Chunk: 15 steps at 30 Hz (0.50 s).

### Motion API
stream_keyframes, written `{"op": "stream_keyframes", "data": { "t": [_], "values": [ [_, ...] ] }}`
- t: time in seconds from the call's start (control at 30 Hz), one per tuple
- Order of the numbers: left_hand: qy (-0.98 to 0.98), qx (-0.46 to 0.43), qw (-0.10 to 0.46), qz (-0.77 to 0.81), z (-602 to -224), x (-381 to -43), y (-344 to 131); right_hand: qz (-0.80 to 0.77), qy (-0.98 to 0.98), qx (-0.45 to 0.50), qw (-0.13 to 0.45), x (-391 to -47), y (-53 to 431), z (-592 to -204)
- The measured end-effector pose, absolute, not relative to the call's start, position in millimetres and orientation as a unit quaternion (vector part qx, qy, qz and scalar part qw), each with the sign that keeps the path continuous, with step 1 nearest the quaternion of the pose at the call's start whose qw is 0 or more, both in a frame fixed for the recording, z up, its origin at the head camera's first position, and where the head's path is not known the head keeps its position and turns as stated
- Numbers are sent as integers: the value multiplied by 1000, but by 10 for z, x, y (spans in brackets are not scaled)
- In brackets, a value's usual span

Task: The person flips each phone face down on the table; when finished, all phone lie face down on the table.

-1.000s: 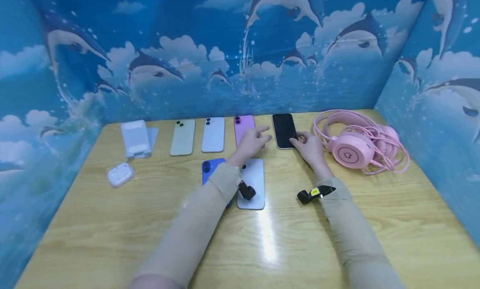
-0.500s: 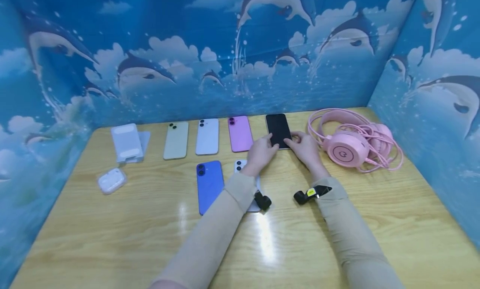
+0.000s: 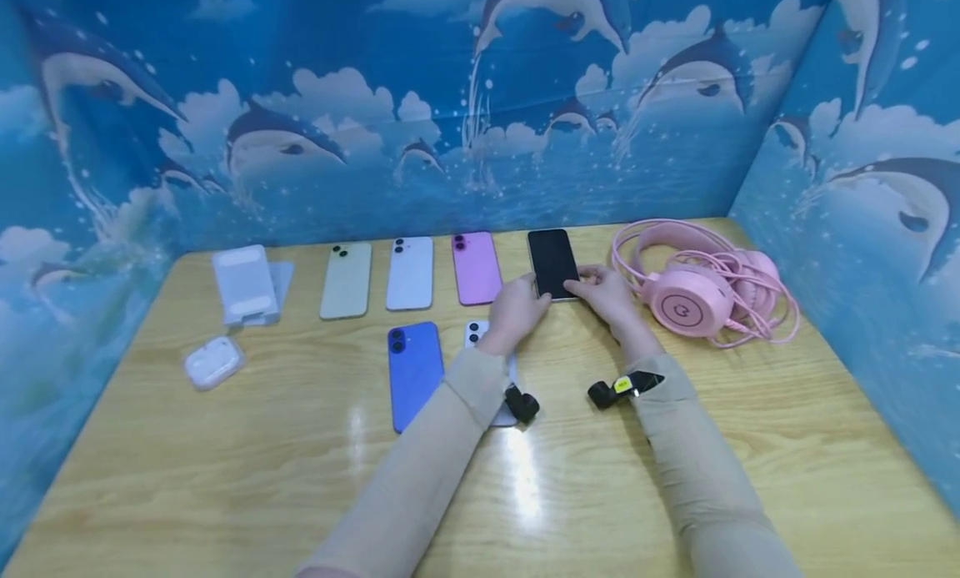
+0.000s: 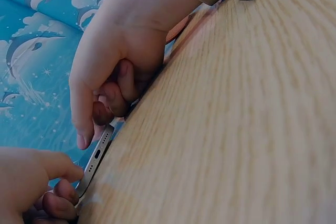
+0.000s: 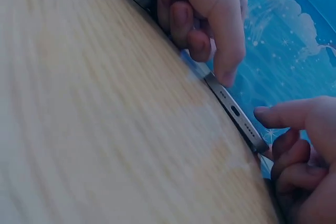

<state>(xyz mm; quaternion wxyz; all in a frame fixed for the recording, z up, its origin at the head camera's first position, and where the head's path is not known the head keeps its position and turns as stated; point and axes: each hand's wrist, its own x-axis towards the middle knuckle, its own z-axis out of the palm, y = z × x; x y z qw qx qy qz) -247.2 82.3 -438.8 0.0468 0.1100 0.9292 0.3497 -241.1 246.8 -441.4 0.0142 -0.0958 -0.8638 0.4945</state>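
A phone with a dark screen lies face up near the back of the table. In both wrist views its bottom edge, with the charging port, faces the cameras. My left hand holds its left lower corner, thumb over the edge and fingers curled beside it. Across from it, my right hand grips the right lower side, thumb on top at the edge. A pink phone lies face down to the left. Partly under my left forearm are a white phone and, beside it, a blue phone.
Pink headphones with a coiled cable lie right of my right hand. Further left are a lilac-white phone, a pale green phone, a white box-like item and a small clear case. A dolphin-print backdrop rises behind the table.
My left hand has moved right, from above the pink phone to the dark-screened phone's left side. My right hand has stayed at its right side. The head view has shifted slightly.
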Motion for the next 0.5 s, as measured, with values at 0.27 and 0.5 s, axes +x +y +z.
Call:
{"op": "stream_keyframes", "data": {
  "t": [0.27,0.5],
  "values": [
    [923,105,60,366,-4364,-2461,823,615,-782,-100,17,-2409,2503,-4380],
    [910,100,64,396,-4379,-2471,825,664,-747,-1,39,-2371,2468,-4418]
  ]
}}
